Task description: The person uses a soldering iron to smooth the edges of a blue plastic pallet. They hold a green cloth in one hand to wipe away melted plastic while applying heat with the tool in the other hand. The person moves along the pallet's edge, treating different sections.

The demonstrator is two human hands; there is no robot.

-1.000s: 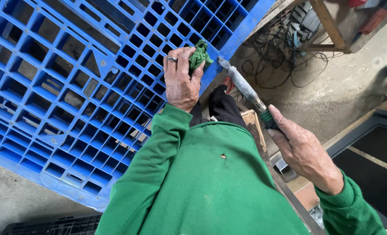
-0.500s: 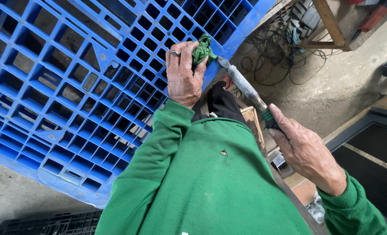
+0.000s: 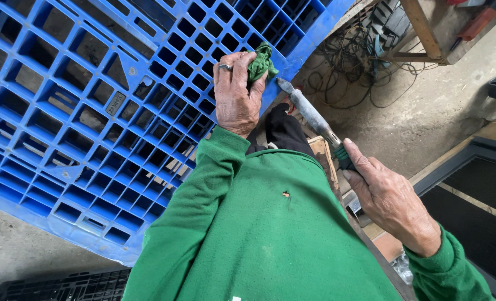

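The scene is bright, with soft and even daylight; the source itself is not visible. The blue pallet [image 3: 92, 111] looks strongly saturated, and its open cells are dark inside. The green shirt [image 3: 259, 239] is evenly lit and shows only soft folds of shade. The concrete floor [image 3: 437, 106] at the upper right is pale and a little washed out. There is no strong glare. The focus is sharp in the centre. Straight lines bend at the edges, as a wide lens gives. The lower corners are darker.
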